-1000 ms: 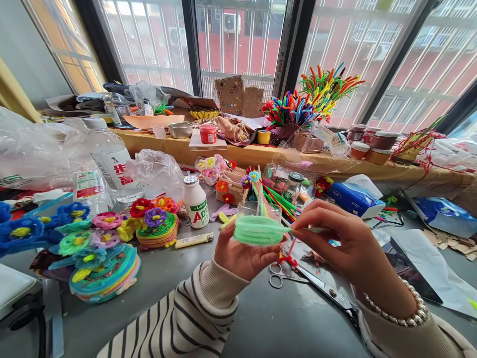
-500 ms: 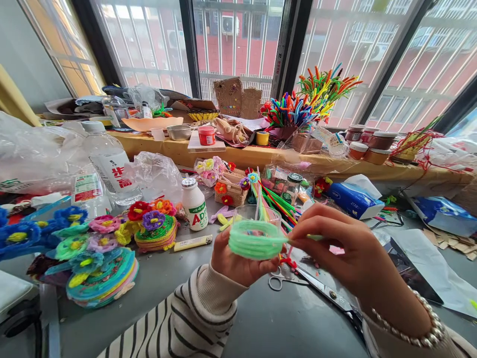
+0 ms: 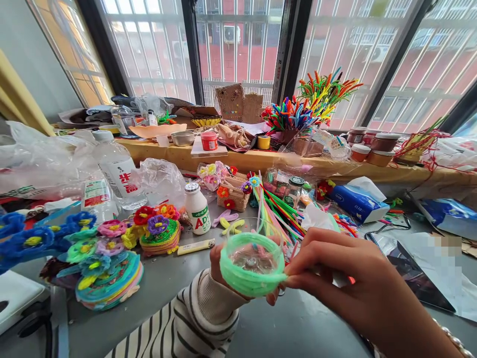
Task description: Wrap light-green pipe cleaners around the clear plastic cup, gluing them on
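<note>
My left hand [image 3: 217, 264] is closed around a clear plastic cup [image 3: 252, 261] from behind and below, mostly hidden by it. The cup is tilted so that I look into it. Mint-green pipe cleaner [image 3: 244, 284] winds round the cup's wall in several stacked loops. At the right side of the cup, my right hand [image 3: 343, 278] pinches the green pipe cleaner between thumb and fingertips. Behind the cup lie loose pipe cleaners [image 3: 278, 214] in many colours and a small woven basket [image 3: 238, 195] with fuzzy flowers.
On the left stand coiled round pieces with fuzzy flowers [image 3: 108, 278], a white bottle [image 3: 197, 209] and a lighter [image 3: 196, 247]. A large water bottle [image 3: 119, 174] is behind them. To the right are a blue tissue pack [image 3: 357, 201] and a dark flat panel [image 3: 421, 273]. Paint jars [image 3: 383, 141] line the ledge.
The cup has come lower and tipped, so its inside shows more. My right hand has moved down with the pipe cleaner pinched. The scissors are now mostly hidden behind my hand.
</note>
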`<state>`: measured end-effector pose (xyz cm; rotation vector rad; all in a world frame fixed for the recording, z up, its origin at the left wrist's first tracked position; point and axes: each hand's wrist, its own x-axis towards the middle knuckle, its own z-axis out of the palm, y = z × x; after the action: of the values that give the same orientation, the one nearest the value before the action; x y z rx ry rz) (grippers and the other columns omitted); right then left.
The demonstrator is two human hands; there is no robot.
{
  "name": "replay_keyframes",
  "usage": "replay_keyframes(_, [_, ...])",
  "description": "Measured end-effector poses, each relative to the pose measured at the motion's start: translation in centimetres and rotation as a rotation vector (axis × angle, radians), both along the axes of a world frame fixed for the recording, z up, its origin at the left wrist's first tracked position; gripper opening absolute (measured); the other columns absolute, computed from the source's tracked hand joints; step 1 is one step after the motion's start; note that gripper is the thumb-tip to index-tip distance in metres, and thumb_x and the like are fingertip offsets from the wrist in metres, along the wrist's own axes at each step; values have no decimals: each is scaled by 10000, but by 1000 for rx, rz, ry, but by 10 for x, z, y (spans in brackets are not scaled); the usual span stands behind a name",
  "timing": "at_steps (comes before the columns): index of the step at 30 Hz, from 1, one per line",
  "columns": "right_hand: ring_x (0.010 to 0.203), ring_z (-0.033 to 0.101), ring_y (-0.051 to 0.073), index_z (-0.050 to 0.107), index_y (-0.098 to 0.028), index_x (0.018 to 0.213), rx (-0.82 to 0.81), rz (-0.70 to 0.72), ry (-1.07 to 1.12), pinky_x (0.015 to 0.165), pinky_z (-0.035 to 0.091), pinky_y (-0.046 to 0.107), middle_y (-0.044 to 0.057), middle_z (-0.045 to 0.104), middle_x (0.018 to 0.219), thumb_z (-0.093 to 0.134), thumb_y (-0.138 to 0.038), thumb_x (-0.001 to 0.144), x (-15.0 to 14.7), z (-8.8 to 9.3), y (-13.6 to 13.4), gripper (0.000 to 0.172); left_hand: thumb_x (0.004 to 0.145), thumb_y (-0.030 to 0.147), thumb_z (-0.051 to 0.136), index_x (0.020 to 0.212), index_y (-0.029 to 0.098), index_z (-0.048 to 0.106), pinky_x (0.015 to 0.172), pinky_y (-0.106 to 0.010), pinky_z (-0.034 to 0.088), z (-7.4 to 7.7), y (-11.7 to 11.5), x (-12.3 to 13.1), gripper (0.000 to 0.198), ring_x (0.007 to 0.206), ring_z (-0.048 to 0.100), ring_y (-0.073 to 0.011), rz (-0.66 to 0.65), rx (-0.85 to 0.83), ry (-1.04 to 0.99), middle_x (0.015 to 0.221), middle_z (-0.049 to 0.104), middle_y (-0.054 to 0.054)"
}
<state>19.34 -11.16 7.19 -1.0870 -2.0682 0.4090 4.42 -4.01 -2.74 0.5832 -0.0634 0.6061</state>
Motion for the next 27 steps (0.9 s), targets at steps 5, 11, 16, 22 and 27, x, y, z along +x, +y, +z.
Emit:
replay_keyframes(5, [553, 538, 84, 635, -255, 721, -79, 57, -51, 471, 412, 185, -18, 593, 649, 581, -197, 751, 4, 0, 4, 85, 597, 589, 522, 1052, 114, 573, 466, -205, 430, 12, -3, 0, 660, 521, 599, -146, -35, 158, -100, 690, 671, -75])
replay_keyframes(11, [543, 517, 76, 611, -222, 633, -85, -8, 17, 460, 380, 185, -22, 602, 615, 587, -239, 756, 2, -1, 6, 126, 597, 593, 516, 1078, 115, 568, 488, -230, 454, 6, -1, 1, 680, 604, 621, -179, -40, 153, -117, 735, 675, -98])
replay_keyframes(16, [485, 484, 73, 601, -206, 609, -132, 23, 51, 403, 348, 176, -20, 588, 569, 607, -275, 733, 4, -3, 11, 142, 543, 650, 531, 1088, 111, 549, 447, -240, 432, -2, 0, 1, 766, 613, 610, -209, -34, 105, -109, 710, 656, -111])
replay_keyframes(22, [501, 490, 73, 541, -189, 742, -338, -59, 214, 437, 388, 163, -34, 539, 558, 625, -287, 712, 4, -9, 12, 133, 515, 636, 561, 1017, 119, 571, 462, -259, 434, 3, 1, -2, 720, 596, 594, -203, -38, 81, -76, 760, 634, -117])
replay_keyframes(27, [517, 443, 63, 442, -238, 1095, -438, 7, 293, 483, 392, 160, -73, 438, 580, 608, -263, 731, 4, -8, 12, 401, 509, 588, 596, 1079, 106, 543, 459, -264, 435, 7, 2, -1, 748, 551, 585, -187, -114, 84, -96, 745, 642, -111])
